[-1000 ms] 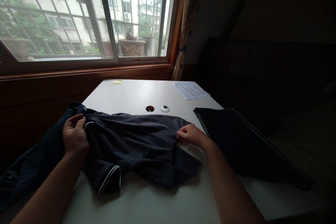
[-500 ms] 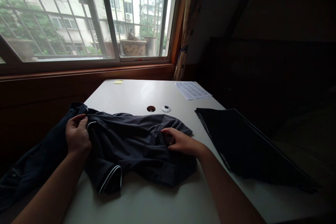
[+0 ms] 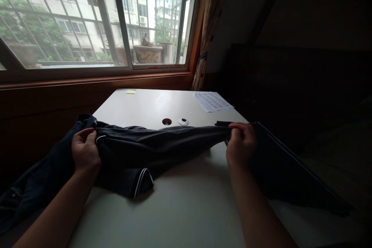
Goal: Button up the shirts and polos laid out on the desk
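A dark shirt [image 3: 162, 141] with white-striped trim is stretched sideways across the white table [image 3: 180, 209]. At the shirt's left end, my left hand [image 3: 86, 151] is closed, pinching the cloth near the striped edge. My right hand [image 3: 241, 143] is closed too, gripping the cloth's far right end and pulling it taut. A short sleeve [image 3: 142, 183] with two white lines at its cuff droops toward me. Part of the shirt's lower layer is bunched in shadow beneath the stretched edge.
A folded dark garment [image 3: 290, 170] with white piping lies on the right. Another navy garment [image 3: 37, 174] hangs over the left edge. Farther back are a cable hole [image 3: 167, 122], its white cover [image 3: 183, 121], printed papers [image 3: 213, 101] and a yellow note [image 3: 131, 91].
My right hand has moved right, from resting on the shirt's middle to gripping its end. The shirt is now drawn out long and narrow. My left hand has stayed in place.
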`<state>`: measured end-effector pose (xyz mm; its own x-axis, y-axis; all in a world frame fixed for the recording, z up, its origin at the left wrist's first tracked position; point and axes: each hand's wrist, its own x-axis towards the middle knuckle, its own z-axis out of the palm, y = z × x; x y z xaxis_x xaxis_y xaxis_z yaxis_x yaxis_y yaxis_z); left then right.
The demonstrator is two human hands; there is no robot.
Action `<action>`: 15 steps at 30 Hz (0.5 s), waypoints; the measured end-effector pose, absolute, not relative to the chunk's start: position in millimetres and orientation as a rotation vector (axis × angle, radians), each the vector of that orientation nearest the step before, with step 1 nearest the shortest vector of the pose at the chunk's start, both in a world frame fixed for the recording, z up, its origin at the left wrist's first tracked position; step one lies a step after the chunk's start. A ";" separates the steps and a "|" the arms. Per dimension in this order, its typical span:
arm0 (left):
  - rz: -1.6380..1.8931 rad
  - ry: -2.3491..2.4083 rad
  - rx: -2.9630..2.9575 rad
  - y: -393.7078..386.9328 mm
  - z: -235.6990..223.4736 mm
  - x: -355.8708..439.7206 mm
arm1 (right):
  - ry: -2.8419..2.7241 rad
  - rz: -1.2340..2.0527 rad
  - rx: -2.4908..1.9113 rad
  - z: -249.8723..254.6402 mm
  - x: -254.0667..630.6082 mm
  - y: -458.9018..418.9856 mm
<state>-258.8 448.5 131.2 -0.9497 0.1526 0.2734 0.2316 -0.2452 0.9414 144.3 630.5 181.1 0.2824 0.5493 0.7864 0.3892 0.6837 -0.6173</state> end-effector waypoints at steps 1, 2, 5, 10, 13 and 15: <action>-2.403 -1.902 -0.477 448.6 132.2 -257.5 | -1.266 0.087 -0.862 183.2 145.8 627.8; -2.416 -1.906 -0.473 448.5 133.3 -256.0 | -1.218 0.053 -0.858 184.7 147.5 625.6; -2.419 -1.930 -0.486 448.0 136.2 -251.7 | -1.135 -0.041 -0.907 185.3 153.9 623.0; -2.229 -2.020 -0.585 446.7 136.3 -248.6 | -1.257 -0.170 -0.944 178.5 156.1 619.9; -2.170 -2.048 -0.608 446.2 135.9 -248.5 | -1.553 -0.091 -0.831 172.6 141.4 612.8; -2.172 -2.061 -0.597 445.9 136.2 -248.9 | -1.835 0.030 -0.734 166.0 124.9 607.2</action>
<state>-248.9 445.9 136.2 -0.9199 0.2008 0.3369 0.3259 -0.0865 0.9414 124.9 607.2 166.0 -0.2022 0.4945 0.8453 0.4668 0.8074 -0.3607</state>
